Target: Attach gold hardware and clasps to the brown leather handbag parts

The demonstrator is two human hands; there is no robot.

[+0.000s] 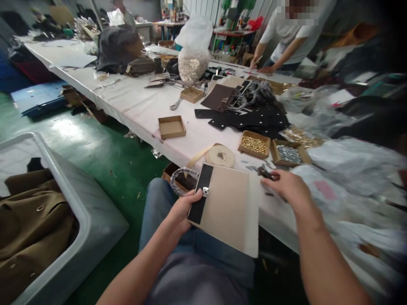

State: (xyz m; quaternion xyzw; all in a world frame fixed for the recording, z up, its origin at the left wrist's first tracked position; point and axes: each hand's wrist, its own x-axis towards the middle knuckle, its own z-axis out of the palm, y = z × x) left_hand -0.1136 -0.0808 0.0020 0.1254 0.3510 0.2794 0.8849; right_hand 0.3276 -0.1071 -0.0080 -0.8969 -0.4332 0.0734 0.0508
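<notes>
I read the beige rectangular panel, with its black band and metal clasp, at 5 o'clock above my jeans, pinched at the banded edge by my left hand, while my right hand, fingers curled, sits at 4 o'clock against small dark metal parts, any grip unclear.

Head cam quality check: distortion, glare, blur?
Head view: strong wide-angle bowing bends the long white table; glare patches sit on the green floor; the plastic sheeting at right looks smeared; corners darken, heavily at upper right.
</notes>
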